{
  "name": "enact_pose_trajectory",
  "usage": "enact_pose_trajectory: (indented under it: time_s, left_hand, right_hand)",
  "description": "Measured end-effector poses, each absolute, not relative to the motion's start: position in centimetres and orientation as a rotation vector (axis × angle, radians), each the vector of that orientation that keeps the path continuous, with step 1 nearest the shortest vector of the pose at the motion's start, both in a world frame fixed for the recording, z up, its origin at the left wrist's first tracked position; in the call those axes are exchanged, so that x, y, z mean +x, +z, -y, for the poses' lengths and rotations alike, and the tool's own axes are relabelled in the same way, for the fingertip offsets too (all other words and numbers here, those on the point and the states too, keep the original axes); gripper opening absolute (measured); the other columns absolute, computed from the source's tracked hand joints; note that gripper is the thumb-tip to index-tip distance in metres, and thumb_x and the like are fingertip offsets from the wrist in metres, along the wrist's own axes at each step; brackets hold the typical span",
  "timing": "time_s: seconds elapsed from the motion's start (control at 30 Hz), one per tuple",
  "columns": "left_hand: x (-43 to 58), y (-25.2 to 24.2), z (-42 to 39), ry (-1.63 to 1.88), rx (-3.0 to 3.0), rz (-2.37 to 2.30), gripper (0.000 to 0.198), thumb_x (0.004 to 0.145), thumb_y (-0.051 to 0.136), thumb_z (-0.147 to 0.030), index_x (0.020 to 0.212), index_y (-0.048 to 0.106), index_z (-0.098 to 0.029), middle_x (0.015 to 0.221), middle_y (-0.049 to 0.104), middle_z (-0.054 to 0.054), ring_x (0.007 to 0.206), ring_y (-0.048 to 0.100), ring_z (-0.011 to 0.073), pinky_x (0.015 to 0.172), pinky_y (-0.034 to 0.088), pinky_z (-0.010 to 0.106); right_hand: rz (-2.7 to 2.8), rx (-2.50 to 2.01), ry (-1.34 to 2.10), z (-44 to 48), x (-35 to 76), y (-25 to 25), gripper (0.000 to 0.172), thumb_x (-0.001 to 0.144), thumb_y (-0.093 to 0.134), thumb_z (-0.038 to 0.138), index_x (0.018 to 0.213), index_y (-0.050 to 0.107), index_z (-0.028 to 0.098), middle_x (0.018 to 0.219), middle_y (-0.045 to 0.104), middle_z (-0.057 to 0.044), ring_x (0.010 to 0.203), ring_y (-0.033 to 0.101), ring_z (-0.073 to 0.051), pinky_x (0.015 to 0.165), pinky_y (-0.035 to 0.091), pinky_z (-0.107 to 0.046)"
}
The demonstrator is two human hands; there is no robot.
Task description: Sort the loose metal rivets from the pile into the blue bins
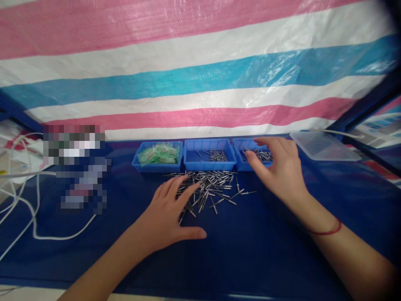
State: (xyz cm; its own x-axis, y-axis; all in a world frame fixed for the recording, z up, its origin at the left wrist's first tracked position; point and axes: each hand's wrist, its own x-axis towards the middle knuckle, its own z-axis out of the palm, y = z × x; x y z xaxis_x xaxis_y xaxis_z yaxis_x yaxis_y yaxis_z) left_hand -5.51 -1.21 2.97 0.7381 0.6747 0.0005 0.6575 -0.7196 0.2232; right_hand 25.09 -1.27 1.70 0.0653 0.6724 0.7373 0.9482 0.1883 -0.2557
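A loose pile of silver pop rivets [216,184] lies on the blue table in front of three blue bins. My left hand [171,205] rests over the pile's left side, fingers spread and thumb stretched out, covering some rivets. Above the right bin [241,165] hovers my right hand [280,165], thumb and fingers apart with nothing visible between them; it hides part of that bin, which holds more rivets [261,154]. In the middle bin [189,161] a small heap of rivets [217,156] sits toward the right. Green-tinted plastic packets [161,153] fill the left bin [147,168].
A clear plastic lid or tray [326,146] lies at the back right. White cables [62,238] run along the left side, near a blurred-out area. A striped plastic sheet [188,83] hangs behind the bins, and the blue tabletop [238,259] extends toward me.
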Motion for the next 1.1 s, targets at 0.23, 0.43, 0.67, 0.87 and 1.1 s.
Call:
enact_pose_trajectory:
  time_s: [0.23, 0.43, 0.67, 0.87, 1.1]
  left_hand:
    - [-8.3, -0.3, 0.5, 0.188, 2.785, -1.337, 0.093, 0.077, 0.051, -0.073, 0.149, 0.024, -0.021, 0.155, 0.019, 0.018, 0.143, 0.016, 0.0393, 0.111, 0.018, 0.064]
    - [-8.0, -0.2, 0.0, 0.183, 2.814, -1.264, 0.089, 0.08, 0.052, -0.067, 0.149, 0.026, -0.018, 0.153, 0.022, 0.021, 0.142, 0.02, 0.0389, 0.112, 0.017, 0.063]
    - [-7.2, 0.0, 0.6, 0.301, 2.752, -1.042, 0.084, 0.08, 0.055, -0.062, 0.146, 0.031, -0.017, 0.144, 0.035, 0.019, 0.134, 0.033, 0.0356, 0.11, 0.03, 0.055]
    - [-5.6, -0.2, 1.2, 0.376, 2.729, -1.064, 0.077, 0.086, 0.051, -0.058, 0.147, 0.03, -0.016, 0.147, 0.03, 0.019, 0.134, 0.031, 0.0354, 0.11, 0.031, 0.055]
    - [-2.6, -0.4, 2.1, 0.456, 2.709, -1.015, 0.062, 0.091, 0.047, -0.049, 0.142, 0.037, -0.015, 0.144, 0.036, 0.018, 0.131, 0.036, 0.0327, 0.109, 0.034, 0.052]
  right_hand:
    - [2.246, -1.237, -0.123, 4.5, 19.5, 0.8, 0.056, 0.078, 0.063, 0.048, 0.124, 0.057, 0.017, 0.125, 0.056, -0.015, 0.118, 0.048, -0.033, 0.098, 0.042, -0.05]
    - [2.39, -1.415, 0.046, 5.4, 20.5, -1.7, 0.079, 0.074, 0.062, 0.059, 0.142, 0.042, 0.026, 0.148, 0.04, -0.013, 0.136, 0.031, -0.039, 0.103, 0.031, -0.063]
    - [2.394, -1.32, 0.179, 5.8, 19.7, -1.8, 0.073, 0.078, 0.063, 0.048, 0.143, 0.04, 0.024, 0.151, 0.035, -0.013, 0.14, 0.027, -0.036, 0.107, 0.034, -0.06]
    - [2.325, -1.302, 0.233, 5.9, 18.6, -2.0, 0.065, 0.081, 0.062, 0.043, 0.139, 0.043, 0.022, 0.145, 0.041, -0.014, 0.141, 0.026, -0.032, 0.109, 0.036, -0.055]
    - [2.197, -1.265, 0.206, 5.2, 18.0, -2.2, 0.033, 0.088, 0.055, 0.027, 0.12, 0.057, 0.019, 0.123, 0.058, -0.013, 0.12, 0.05, -0.026, 0.101, 0.045, -0.048]
